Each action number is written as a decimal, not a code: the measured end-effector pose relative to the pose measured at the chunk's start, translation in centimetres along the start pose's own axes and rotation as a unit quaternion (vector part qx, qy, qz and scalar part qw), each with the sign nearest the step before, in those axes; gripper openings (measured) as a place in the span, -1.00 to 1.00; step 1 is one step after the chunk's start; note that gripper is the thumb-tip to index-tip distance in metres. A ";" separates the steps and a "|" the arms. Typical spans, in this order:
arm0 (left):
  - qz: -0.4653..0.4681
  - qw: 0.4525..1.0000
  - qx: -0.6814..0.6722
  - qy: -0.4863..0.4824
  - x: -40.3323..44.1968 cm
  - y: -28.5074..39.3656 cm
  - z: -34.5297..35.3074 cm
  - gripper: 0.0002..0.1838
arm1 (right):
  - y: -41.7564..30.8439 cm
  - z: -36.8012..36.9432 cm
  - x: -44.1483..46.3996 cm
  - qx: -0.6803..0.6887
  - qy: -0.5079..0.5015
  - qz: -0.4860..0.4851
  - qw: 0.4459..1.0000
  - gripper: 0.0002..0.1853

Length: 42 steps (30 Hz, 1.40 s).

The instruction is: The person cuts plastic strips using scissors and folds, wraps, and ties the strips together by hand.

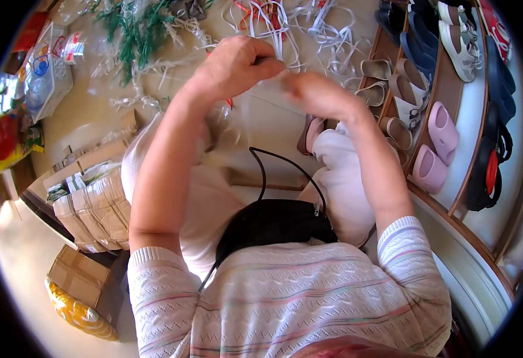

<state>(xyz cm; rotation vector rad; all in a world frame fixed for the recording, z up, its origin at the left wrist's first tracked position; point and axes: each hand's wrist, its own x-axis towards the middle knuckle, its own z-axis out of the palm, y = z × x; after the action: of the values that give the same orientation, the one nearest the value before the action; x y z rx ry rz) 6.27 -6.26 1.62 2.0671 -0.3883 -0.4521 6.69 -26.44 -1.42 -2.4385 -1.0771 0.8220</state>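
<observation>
My left hand (237, 62) is raised in front of me, its fingers curled and thumb pressed toward them. Close by on the right, my right hand (316, 94) is bent inward with fingers drawn together, blurred by motion. The fingertips of both hands nearly meet, and whatever they pinch is too thin or blurred to name. Beyond them on the floor lie white plastic strips (332, 37), mixed with red strips (262, 17). Farther left is a tangled heap of green plastic strands (131, 33), with clear and white strands (145, 100) around it.
A wooden shoe rack (449, 213) on the right holds several pairs, including pink slippers (443, 132) and white sneakers (457, 51). Cardboard (91, 212) and a box (78, 275) stand at left, near a white basket (50, 77). A black bag (273, 222) rests on my lap.
</observation>
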 end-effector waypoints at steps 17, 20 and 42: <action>0.040 0.999 0.006 -0.033 -0.1 0.5 2.8 -0.76 | 1.8 -3.0 -0.9 0.382 0.121 0.149 0.904 -0.72; 0.021 0.998 -0.021 -0.058 -0.4 1.1 1.3 -0.77 | 1.1 -3.0 -0.6 0.409 0.095 0.196 0.886 -0.72; -0.032 0.994 -0.090 0.045 -0.3 0.6 0.1 -0.68 | -1.8 0.7 0.9 0.097 -0.012 -0.025 0.995 -0.73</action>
<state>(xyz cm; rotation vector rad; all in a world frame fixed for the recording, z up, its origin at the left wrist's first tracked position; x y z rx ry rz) 5.90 -6.46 2.13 1.9200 -0.2184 -0.4149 5.75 -24.50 -1.35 -2.2369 -1.0125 0.8974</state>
